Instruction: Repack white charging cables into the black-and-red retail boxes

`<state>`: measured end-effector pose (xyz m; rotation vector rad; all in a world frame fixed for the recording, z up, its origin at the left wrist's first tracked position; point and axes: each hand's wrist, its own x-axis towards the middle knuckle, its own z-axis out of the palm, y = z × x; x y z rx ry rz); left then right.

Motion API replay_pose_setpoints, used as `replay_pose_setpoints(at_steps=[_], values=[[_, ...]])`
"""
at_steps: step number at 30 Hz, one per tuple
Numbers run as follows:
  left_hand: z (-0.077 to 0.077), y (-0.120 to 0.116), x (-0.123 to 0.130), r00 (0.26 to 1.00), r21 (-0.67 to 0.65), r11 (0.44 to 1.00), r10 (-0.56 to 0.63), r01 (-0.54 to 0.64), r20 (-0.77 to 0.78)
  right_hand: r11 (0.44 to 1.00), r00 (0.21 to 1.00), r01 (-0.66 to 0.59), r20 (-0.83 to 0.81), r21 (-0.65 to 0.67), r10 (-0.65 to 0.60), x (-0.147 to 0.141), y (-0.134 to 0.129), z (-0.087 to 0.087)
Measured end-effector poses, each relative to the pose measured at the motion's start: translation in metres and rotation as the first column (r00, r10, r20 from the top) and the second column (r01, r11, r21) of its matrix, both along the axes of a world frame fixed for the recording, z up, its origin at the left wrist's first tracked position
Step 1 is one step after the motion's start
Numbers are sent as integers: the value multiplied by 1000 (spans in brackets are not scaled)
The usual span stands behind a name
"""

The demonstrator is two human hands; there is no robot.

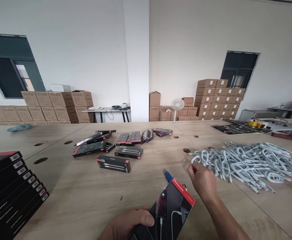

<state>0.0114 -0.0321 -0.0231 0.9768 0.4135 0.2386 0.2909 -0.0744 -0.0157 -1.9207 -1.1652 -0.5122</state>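
Near the bottom centre, my left hand (136,220) grips a black box with a red end (172,206), its thumb on the printed face. My right hand (203,180) is raised to the right of that box, fingers curled, beside the left edge of a pile of white coiled cables (245,163). Whether anything is inside its fingers is hidden. A blue tool-like object (168,175) lies just behind the held box, partly covered by it. Several black boxes (114,163) lie and lean in a loose group on the wooden table (86,193).
A tall stack of black boxes (13,193) stands at the left edge. Black printed sheets (238,128) and a yellow tape roll (256,123) lie at the far right. Round holes (40,160) cut the table. Cartons (205,99) and a white fan (177,104) stand behind.
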Motion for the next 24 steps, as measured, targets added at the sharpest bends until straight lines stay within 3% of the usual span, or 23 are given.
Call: replay_pose_setpoints(at_steps=[7, 13, 16, 20, 24], values=[[5, -10, 7, 998, -11, 999, -46, 47, 46, 997, 998, -39, -52, -62, 36, -8, 8, -2], [-1, -2, -6, 1000, -60, 998, -27, 27, 7, 1000, 977, -27, -213, 9, 28, 9, 0, 8], [0, -1, -6, 996, -84, 994, -72, 77, 54, 993, 937, -87, -333, 76, 108, 14, -1, 9], [6, -1, 3, 968, -91, 990, -80, 104, 237, 926, 776, -297, -506, 235, 377, -3, 6, 8], [10, 7, 9, 959, -131, 990, 79, -44, 274, 803, 532, -427, -602, 416, 595, -29, 8, 13]])
